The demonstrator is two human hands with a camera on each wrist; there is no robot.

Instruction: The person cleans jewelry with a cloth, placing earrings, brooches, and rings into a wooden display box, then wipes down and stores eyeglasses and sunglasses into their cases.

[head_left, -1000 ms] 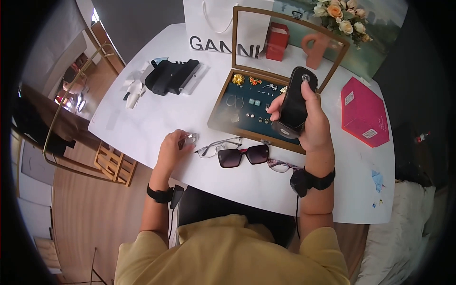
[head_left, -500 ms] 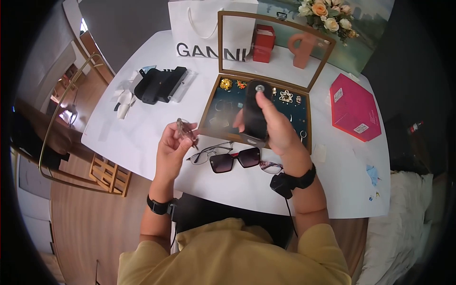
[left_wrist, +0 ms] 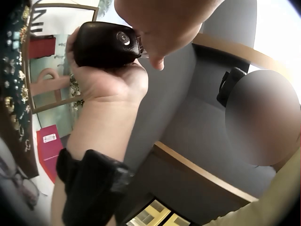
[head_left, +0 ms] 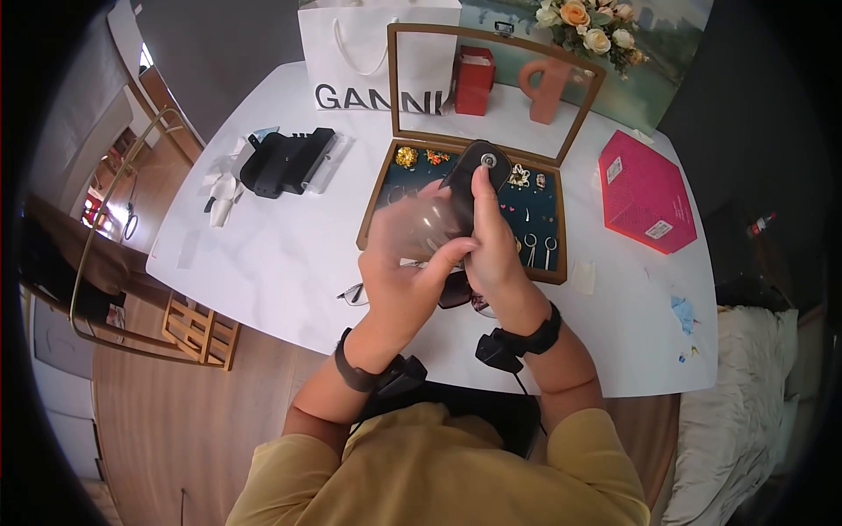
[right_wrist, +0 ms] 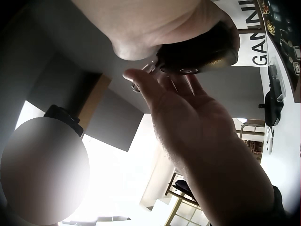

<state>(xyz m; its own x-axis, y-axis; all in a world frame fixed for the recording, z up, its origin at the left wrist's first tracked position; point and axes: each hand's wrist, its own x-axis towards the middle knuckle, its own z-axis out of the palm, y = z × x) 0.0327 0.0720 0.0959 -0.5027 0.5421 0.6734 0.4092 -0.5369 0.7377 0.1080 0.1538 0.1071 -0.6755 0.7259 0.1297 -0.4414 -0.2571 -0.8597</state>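
My right hand [head_left: 495, 245] grips a black leather glasses case [head_left: 478, 171] with a round metal snap, thumb lying along it. The case [left_wrist: 99, 44] is held up over the jewelry box, its open end toward me. Close against that end, my left hand [head_left: 403, 254] pinches a pair of folded eyeglasses [right_wrist: 151, 67] with clear lenses. They are mostly hidden by the fingers and the case. On the table below, dark sunglasses [head_left: 456, 291] and thin-framed glasses [head_left: 354, 294] lie partly covered by my hands and wrists.
A wooden jewelry box [head_left: 553, 277] stands with its glass lid raised, earrings and brooches inside. Behind are a white paper bag [head_left: 377, 61], a red box [head_left: 474, 81] and a pink vase [head_left: 548, 92]. A magenta box [head_left: 647, 193] lies right; a black item [head_left: 289, 162] lies left.
My left hand lifted the folded eyeglasses off the table and carried them right, up to the case. My right hand moved left with the case, bringing both hands together.
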